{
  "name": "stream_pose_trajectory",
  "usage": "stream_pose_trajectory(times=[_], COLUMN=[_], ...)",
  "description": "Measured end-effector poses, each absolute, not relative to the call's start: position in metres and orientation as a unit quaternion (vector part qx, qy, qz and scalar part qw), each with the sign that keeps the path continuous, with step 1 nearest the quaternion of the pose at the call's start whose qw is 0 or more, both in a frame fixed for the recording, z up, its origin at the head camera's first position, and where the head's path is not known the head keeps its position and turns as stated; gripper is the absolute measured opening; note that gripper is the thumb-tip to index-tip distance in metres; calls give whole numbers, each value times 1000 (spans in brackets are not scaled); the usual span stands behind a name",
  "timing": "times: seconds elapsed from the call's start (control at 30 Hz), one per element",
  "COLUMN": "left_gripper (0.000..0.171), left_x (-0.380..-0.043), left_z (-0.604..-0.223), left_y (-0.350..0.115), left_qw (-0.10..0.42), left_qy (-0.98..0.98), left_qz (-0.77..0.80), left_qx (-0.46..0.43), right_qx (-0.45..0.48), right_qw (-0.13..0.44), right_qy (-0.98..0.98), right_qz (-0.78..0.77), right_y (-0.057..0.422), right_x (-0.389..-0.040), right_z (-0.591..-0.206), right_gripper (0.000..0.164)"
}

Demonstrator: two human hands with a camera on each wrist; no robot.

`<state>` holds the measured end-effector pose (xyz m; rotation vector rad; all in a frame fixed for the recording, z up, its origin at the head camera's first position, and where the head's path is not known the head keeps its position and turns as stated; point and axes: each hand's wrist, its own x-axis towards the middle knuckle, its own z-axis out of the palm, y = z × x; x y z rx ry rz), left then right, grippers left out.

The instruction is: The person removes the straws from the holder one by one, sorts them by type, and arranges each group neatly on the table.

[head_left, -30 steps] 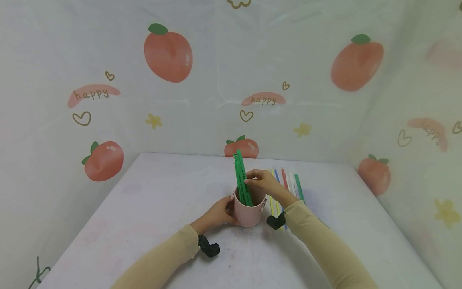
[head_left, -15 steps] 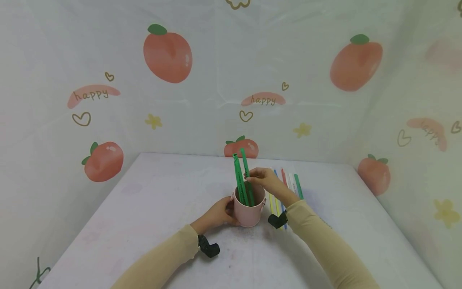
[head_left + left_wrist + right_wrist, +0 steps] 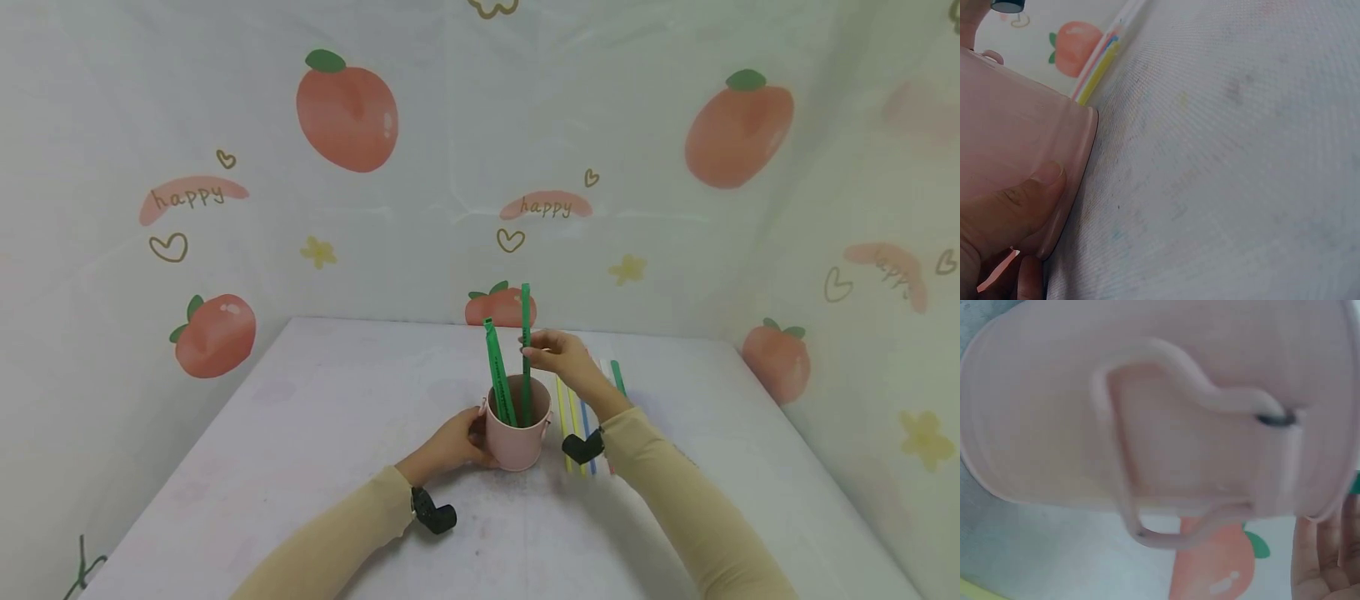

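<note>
A small pink bucket [image 3: 517,450] stands on the table in the head view. My left hand [image 3: 448,446] grips its left side; in the left wrist view the thumb lies along the wall near the base. Above the rim, my right hand [image 3: 561,358] pinches a slim green stick [image 3: 526,307] with dark print, held upright with its lower end inside the bucket. Another slim green piece [image 3: 497,367], also printed, leans left in the bucket, its bottom hidden by the front wall. The bucket's wire side handle [image 3: 1110,419] fills much of the blurred right wrist view.
Several slim coloured sticks lie in a row right of the bucket, among them a yellow stick [image 3: 564,425] and a green stick [image 3: 618,377]. My right forearm covers part of the row. A fruit-printed white sheet [image 3: 420,208] hangs behind the table.
The right hand has drawn one green stick away from the other, moving it right, upright and higher. The left hand and the bucket have stayed in place.
</note>
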<state>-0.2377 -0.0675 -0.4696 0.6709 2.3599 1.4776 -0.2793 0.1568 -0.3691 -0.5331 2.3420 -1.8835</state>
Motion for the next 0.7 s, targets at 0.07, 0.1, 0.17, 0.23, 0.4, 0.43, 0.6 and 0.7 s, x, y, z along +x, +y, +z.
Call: stream_pose_trajectory(times=[0.07,0.1,0.17,0.23,0.4,0.43,0.6,0.7], left_gripper=[76,77,77,77,78,78,79,79], left_x=[-238,-238,-238,-238,-239,-239,-238,-239], left_z=[-469,-469,-469,-469,-469,-469,-469,-469], left_y=[-68,-68,-67,-67,-67,-67,-68,-68], left_qw=[139,139,140,140,141,142,146,148], left_qy=[814,814,814,816,818,817,819,819], left_qz=[514,513,514,513,512,513,511,511], left_qx=[234,233,232,229,222,221,215,215], right_qx=[-168,-165,-159,-154,-144,-145,-136,-133], right_qw=[34,30,19,13,-10,-16,-44,-50], right_qy=[761,756,744,730,714,714,704,688], right_qz=[-626,-632,-649,-665,-685,-685,-695,-712], right_y=[159,159,161,162,169,171,184,194], right_x=[-280,-281,-282,-283,-285,-286,-289,-290], right_z=[-365,-363,-358,-352,-335,-331,-319,-313], right_gripper=[30,31,32,34,32,31,24,20])
